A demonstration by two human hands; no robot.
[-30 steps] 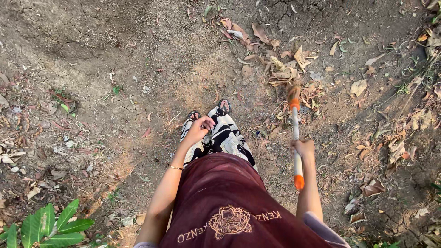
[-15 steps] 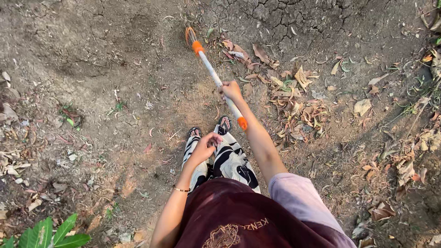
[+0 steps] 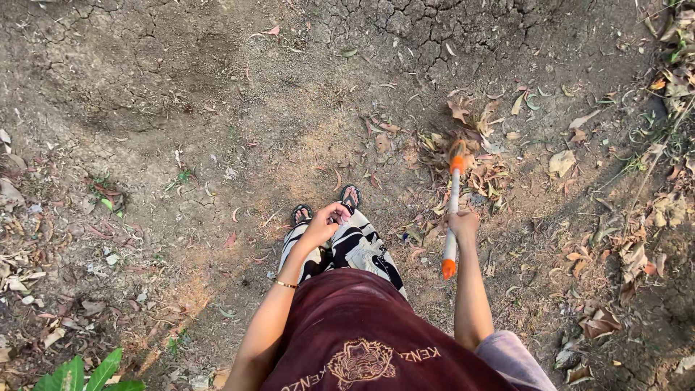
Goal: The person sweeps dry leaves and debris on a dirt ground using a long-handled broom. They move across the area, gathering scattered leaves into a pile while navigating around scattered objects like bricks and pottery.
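I look down at my own body: a dark red shirt, black-and-white patterned trousers and black sandals on bare dry soil. My right hand (image 3: 462,224) grips a small hand tool (image 3: 452,206) with a white handle and orange ends, its far end down in a pile of dry leaves (image 3: 470,156). My left hand (image 3: 326,221) hangs loosely curled in front of my legs, holding nothing I can make out; a thin gold bracelet sits on that wrist.
Cracked dry earth (image 3: 434,29) lies ahead. Dry leaves and twigs are scattered to the right (image 3: 637,239) and at the far left (image 3: 29,268). A green leafy plant (image 3: 79,373) stands at the bottom left corner.
My right hand swung the tool out to the upper left half a second ago, then brought it back right and down into the leaf pile. The left hand stayed near my legs.
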